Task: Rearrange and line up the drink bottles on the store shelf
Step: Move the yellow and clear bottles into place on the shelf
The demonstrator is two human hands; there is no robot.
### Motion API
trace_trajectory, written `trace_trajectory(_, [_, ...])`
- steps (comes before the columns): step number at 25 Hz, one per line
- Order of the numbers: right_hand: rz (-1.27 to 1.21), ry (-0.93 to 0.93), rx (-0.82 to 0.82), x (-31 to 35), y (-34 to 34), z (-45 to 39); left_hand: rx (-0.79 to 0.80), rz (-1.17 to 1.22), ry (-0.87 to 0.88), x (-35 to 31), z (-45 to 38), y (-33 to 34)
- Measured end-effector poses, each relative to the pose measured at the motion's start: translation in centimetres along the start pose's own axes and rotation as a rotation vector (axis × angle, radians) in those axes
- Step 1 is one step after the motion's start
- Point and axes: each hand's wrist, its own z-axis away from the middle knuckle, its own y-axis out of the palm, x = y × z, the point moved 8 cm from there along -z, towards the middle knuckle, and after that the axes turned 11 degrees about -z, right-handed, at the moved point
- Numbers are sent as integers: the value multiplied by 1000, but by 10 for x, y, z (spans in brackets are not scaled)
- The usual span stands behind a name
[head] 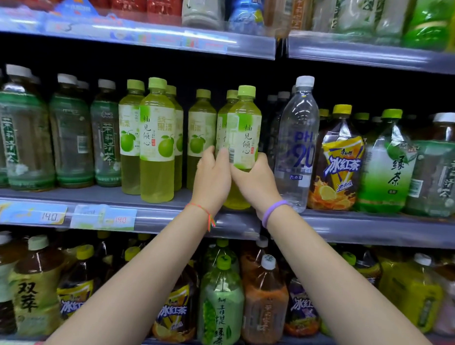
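Note:
On the middle shelf point(119, 195) stand several pale green pomelo drink bottles with green caps. One of them point(243, 136) stands at the shelf's front edge, and both hands are on it. My right hand point(255, 183) wraps its lower body from the right. My left hand point(211, 178) presses against its left side, fingertips up by the label. Another pomelo bottle point(156, 142) stands forward at the left, with more behind it point(201, 128). The held bottle's base is partly hidden by my hands.
A tall clear water bottle point(297, 147) stands just right of the held bottle, then an iced tea bottle point(339, 162) and a green tea bottle point(385, 164). Jasmine tea bottles point(73, 135) fill the left. Price tags point(102, 217) line the shelf edge. Shelves above and below are packed.

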Motion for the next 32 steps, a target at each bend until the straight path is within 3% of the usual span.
trace_trajectory(5, [35, 14, 46, -4, 2, 1, 46, 63, -75, 19, -31, 11])
trace_trajectory(11, [84, 10, 32, 4, 2, 6, 196, 224, -77, -1, -9, 17])
trace_trajectory(19, [159, 11, 85, -1, 0, 19, 149, 200, 57, -5, -1, 10])
trace_trajectory(22, [110, 6, 7, -2, -4, 19, 131, 227, 31, -6, 0, 7])
trace_trajectory(28, [146, -17, 54, 0, -4, 24, 157, 171, 84, -9, -3, 8])
trace_trajectory(32, [38, 7, 52, -2, -3, 20, 210, 263, 20, -11, -1, 14])
